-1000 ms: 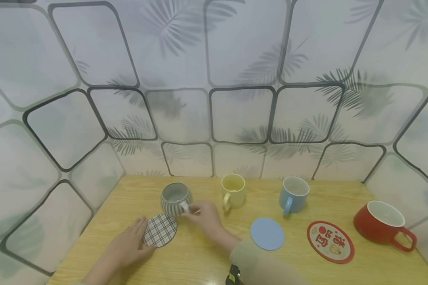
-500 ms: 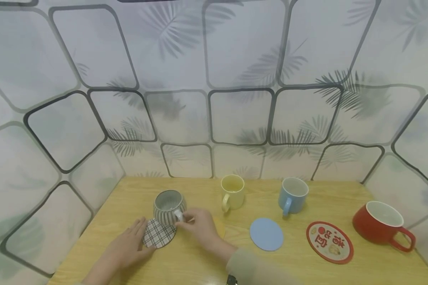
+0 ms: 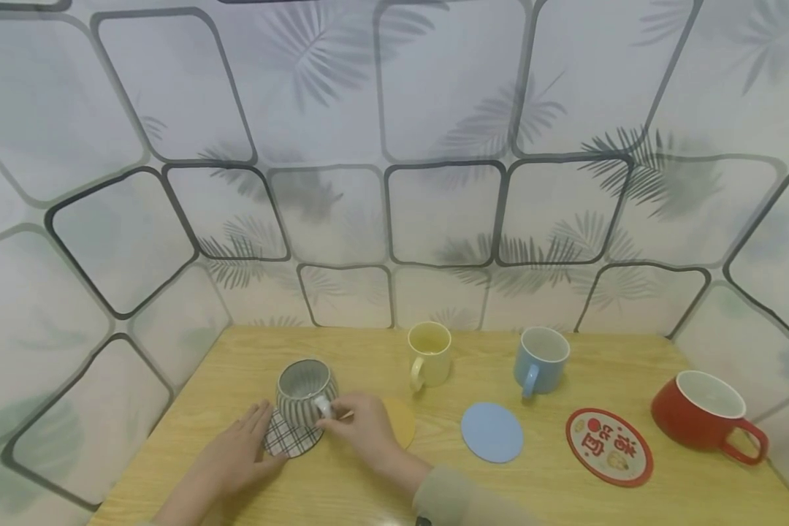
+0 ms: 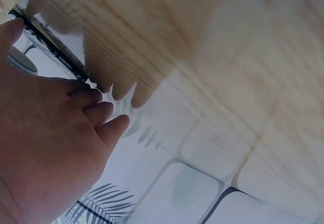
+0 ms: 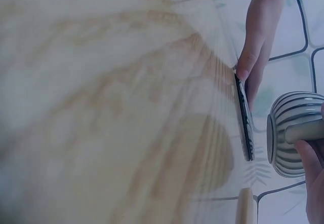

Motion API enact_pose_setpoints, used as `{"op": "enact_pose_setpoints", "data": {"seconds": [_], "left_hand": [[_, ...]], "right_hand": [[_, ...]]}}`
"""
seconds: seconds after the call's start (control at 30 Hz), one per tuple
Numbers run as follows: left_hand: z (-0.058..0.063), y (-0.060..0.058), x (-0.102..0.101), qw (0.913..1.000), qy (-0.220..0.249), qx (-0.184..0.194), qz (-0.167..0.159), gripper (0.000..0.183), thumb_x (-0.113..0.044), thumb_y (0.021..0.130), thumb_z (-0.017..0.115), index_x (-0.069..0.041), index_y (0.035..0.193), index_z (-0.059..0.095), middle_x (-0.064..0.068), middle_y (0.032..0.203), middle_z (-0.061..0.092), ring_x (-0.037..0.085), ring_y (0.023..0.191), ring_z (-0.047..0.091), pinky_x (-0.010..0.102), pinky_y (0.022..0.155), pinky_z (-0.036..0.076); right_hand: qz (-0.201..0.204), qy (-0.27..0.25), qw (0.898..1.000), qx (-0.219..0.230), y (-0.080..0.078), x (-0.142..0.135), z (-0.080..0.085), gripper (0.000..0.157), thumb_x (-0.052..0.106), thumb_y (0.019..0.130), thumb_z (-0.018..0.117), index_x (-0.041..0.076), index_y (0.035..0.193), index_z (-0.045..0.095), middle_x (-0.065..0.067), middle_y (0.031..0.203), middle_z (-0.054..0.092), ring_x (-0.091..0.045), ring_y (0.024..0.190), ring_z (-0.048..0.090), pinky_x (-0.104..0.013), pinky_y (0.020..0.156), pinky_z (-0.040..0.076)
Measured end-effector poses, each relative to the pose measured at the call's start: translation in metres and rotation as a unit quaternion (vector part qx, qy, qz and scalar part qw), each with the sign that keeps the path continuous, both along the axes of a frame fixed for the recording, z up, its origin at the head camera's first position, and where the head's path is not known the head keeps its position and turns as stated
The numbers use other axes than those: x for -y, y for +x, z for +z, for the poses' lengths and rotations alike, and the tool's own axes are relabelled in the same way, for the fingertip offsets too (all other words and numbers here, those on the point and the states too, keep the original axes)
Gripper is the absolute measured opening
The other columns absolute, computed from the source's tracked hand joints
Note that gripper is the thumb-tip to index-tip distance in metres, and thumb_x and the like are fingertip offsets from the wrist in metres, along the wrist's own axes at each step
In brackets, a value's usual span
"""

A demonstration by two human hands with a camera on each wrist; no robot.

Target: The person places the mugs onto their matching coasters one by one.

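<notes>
On the left part of the light wood-grained table, a round-bellied, grey-and-white striped, ceramic-looking mug is held by its pale handle, which is pinched between the thumb and fingers of the right hand. In the right wrist view a gap is seen between the mug's base and the thin, round, white coaster with dark checks; the mug is thus held just above it, with no contact made. The coaster's left edge is touched by the left hand, whose fingers are laid straight and whose thumb is spread apart from them, with nothing gripped.

The far part of the coaster is covered by the mug in the head view, so the centring cannot be fully judged. If the mug were lowered along this line, its base could be set too far back, left half on the rim and tilted. Because the weight is borne from one side only, by the handle, the bowl could be tipped if the pinch were loosened. The coaster could also be slid askew if it were pushed by the left hand, or the fingertips could be knocked by the mug's side. Near the right forearm, a flat, round, yellow coaster is partly hidden, and it could be dragged by the sleeve if the arm were lowered.
</notes>
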State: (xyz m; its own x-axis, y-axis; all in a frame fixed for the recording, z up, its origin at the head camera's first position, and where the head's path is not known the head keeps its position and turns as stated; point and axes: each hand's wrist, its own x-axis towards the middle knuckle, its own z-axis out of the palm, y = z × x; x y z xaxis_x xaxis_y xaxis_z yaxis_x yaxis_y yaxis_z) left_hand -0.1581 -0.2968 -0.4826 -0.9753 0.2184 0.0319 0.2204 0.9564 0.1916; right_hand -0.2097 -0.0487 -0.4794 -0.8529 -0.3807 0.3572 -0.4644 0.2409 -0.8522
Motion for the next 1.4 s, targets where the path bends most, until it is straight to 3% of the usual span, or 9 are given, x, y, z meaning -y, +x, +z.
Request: {"op": "enact_pose_setpoints", "data": {"seconds": [0.5, 1.07, 1.4], "left_hand": [[-0.002, -0.001, 0.001, 1.0000, -0.003, -0.006, -0.007, 0.096, -0.060, 0.094, 0.068, 0.014, 0.151, 0.046, 0.032, 0.161, 0.044, 0.053, 0.149, 0.045, 0.065, 0.120, 0.043], [-0.006, -0.003, 0.004, 0.9994, -0.007, -0.030, -0.016, 0.095, -0.060, 0.093, 0.070, 0.009, 0.154, 0.046, 0.032, 0.157, 0.051, 0.053, 0.145, 0.050, 0.065, 0.118, 0.046], [-0.007, -0.004, 0.007, 0.9995, -0.009, -0.023, -0.021, 0.100, -0.062, 0.094, 0.070, 0.010, 0.156, 0.042, 0.032, 0.157, 0.050, 0.053, 0.146, 0.049, 0.065, 0.118, 0.045]], "right_hand": [[0.016, 0.009, 1.000, -0.001, 0.004, 0.006, -0.004, 0.021, 0.014, 0.084, 0.089, 0.000, 0.098, 0.081, -0.010, 0.092, 0.081, -0.002, 0.082, 0.071, -0.010, 0.073, 0.060], [0.015, 0.047, 0.998, 0.038, 0.013, 0.019, -0.008, 0.023, 0.016, 0.079, 0.093, 0.003, 0.095, 0.082, -0.004, 0.093, 0.081, 0.002, 0.083, 0.069, -0.009, 0.074, 0.059], [0.025, 0.048, 0.996, 0.068, 0.013, 0.025, -0.008, 0.023, 0.017, 0.084, 0.090, 0.003, 0.099, 0.080, -0.003, 0.096, 0.079, 0.002, 0.086, 0.065, -0.011, 0.074, 0.057]]}}
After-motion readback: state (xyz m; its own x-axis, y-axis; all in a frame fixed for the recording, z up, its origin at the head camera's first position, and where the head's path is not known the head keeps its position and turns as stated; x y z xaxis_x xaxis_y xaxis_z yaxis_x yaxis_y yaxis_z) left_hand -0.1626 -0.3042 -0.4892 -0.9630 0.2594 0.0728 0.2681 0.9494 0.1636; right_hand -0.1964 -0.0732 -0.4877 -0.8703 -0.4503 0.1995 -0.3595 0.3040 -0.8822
